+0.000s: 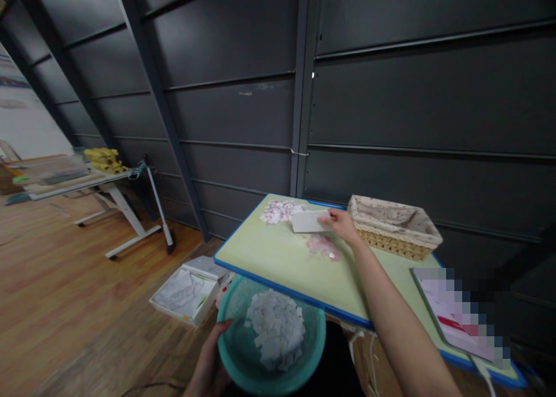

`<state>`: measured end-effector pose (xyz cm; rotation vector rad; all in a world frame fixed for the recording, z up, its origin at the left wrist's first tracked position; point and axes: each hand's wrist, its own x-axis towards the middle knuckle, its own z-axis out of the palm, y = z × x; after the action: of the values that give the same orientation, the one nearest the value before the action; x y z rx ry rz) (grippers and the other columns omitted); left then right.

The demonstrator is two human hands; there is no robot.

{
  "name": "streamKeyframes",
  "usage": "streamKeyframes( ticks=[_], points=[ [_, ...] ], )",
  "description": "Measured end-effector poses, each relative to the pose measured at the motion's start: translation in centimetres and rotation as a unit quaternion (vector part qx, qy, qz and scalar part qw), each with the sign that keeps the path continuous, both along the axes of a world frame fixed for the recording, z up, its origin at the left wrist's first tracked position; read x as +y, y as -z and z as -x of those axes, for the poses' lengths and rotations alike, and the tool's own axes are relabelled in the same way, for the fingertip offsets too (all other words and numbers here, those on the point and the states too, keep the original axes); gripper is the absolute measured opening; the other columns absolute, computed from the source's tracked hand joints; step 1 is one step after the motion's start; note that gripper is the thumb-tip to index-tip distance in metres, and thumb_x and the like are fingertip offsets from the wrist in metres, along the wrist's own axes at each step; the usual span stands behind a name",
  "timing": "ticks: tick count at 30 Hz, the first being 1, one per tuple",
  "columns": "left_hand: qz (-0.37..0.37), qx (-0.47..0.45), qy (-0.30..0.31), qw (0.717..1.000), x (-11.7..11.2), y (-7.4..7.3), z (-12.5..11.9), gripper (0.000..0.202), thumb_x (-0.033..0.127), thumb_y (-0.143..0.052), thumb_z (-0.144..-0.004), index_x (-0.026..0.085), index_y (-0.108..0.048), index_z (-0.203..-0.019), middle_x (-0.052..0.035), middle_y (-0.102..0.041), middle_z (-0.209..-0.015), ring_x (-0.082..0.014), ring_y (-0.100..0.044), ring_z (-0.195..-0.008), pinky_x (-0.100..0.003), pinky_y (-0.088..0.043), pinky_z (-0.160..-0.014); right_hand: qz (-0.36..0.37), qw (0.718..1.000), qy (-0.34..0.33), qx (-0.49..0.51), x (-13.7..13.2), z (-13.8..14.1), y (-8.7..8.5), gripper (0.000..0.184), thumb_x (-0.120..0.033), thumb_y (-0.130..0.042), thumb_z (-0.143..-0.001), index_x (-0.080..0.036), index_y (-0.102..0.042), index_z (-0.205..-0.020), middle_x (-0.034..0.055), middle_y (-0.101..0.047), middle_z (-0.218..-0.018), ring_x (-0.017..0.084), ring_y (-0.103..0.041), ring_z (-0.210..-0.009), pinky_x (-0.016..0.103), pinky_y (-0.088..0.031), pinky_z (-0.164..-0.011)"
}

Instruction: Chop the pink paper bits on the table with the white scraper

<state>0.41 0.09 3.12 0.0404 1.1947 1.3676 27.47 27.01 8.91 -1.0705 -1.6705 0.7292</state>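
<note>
My left hand (212, 356) grips the left rim of a green plastic basin (315, 350), fingers partly hidden by its side. Inside lies a heap of small white paper pieces (278, 330). The basin sits below the front edge of a pale yellow-green table (269, 258) with a blue rim. Above the tabletop, my right hand (341, 223) is closed on the right end of a white rectangular card (306, 221). Just left of and behind the card is a pile of pinkish-white scraps (280, 210). A thinner pink patch of bits (321, 246) spreads in front of it.
A cloth-lined wicker basket (393, 243) stands at the table's back right, with a partly blurred tablet-like device (452, 316) nearer me. An open white box (186, 296) is on the floor. Another table (78, 186) stands far left; a dark panelled wall (234, 119) rises behind.
</note>
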Motion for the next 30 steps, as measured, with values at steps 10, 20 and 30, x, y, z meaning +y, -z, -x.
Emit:
streamKeyframes(
  ticks=[10, 20, 30],
  points=[
    [0.010, -0.025, 0.023, 0.999, 0.1, 0.7, 0.7, 0.040, 0.015, -0.061, -0.076, 0.004, -0.060, -0.114, -0.0124, -0.079, -0.077, -0.0322, -0.072, -0.084, -0.047, -0.055, -0.082, 0.054, 0.998, -0.026, -0.018, -0.8, 2.4, 0.4, 0.033, -0.049, -0.064, -0.059, -0.016, -0.059, -0.060, 0.0000, -0.052, -0.057, 0.012, -0.041, -0.054, 0.025, -0.030, -0.051],
    [-0.009, -0.017, 0.018, 1.000, -0.1, 1.1, 0.3, 0.052, 0.018, -0.063, -0.074, 0.002, -0.055, -0.122, -0.0119, -0.079, -0.076, -0.0346, -0.070, -0.093, -0.049, -0.052, -0.088, -0.018, 0.998, 0.015, -0.063, -0.5, -0.7, -0.8, 0.039, -0.054, -0.063, -0.062, -0.017, -0.055, -0.054, -0.0001, -0.050, -0.052, 0.012, -0.040, -0.052, 0.025, -0.028, -0.050],
    [0.000, -0.036, 0.025, 0.999, -0.5, 0.5, -0.5, 0.058, 0.021, -0.060, -0.077, 0.000, -0.047, -0.130, -0.0137, -0.079, -0.081, -0.0339, -0.071, -0.090, -0.048, -0.051, -0.088, -0.023, 0.997, 0.021, -0.075, -1.0, -2.1, -2.2, 0.041, -0.056, -0.063, -0.064, -0.017, -0.055, -0.055, -0.0008, -0.049, -0.053, 0.012, -0.041, -0.052, 0.025, -0.028, -0.048]
  ],
)
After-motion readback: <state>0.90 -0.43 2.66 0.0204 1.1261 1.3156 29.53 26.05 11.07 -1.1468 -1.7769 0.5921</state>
